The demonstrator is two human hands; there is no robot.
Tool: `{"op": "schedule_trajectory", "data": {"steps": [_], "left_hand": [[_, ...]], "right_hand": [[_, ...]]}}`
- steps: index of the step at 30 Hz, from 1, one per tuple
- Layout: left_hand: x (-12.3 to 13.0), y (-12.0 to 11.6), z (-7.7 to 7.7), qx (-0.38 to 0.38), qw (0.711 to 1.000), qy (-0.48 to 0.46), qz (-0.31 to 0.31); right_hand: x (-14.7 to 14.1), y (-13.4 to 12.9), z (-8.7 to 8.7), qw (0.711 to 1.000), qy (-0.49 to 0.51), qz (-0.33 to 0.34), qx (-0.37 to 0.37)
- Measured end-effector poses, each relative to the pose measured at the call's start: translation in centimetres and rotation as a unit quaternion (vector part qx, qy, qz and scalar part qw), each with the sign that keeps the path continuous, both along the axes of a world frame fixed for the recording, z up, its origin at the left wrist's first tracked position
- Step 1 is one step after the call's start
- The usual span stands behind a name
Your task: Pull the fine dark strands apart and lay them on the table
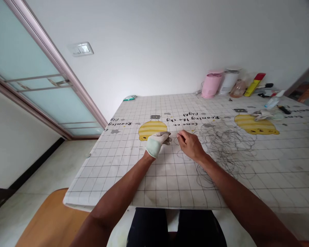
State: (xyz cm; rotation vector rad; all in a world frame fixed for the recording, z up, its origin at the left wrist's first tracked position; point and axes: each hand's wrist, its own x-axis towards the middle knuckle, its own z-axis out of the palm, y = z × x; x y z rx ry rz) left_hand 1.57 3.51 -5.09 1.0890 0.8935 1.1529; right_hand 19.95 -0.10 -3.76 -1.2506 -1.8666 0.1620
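Note:
My left hand (158, 140), in a pale work glove, is held over the table with its fingertips pinched together. Bare and closed, my right hand (190, 143) is a short gap to its right, thumb against the fingers. Anything in either pinch is too fine to make out. A loose tangle of thin dark strands (225, 145), like thread or fine wire, spreads over the cloth beside and beyond my right hand. Some faint loops reach toward the space below the two hands. My right forearm hides part of the tangle.
A checked tablecloth (113, 171) with yellow cartoon prints covers the table. At the back right stand a pink cylindrical device (211, 85), a white one (228, 82), a bottle (238, 89) and a yellow-red can (254, 84). Another glove (269, 114) and a spray bottle (274, 100) lie at right.

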Motion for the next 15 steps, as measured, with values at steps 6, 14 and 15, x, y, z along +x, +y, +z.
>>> {"op": "schedule_trajectory", "data": {"steps": [6, 14, 15], "left_hand": [[0.4, 0.0, 0.2, -0.001, 0.999, 0.037, 0.019], [0.0, -0.2, 0.8, -0.029, 0.998, 0.050, 0.023], [-0.3, 0.0, 1.1, -0.033, 0.997, 0.055, 0.042]], "right_hand": [[-0.1, 0.0, -0.2, 1.000, -0.001, 0.001, 0.017], [0.4, 0.3, 0.1, 0.998, 0.000, -0.021, -0.061], [0.4, 0.3, 0.3, 0.996, 0.013, -0.025, -0.083]]}}
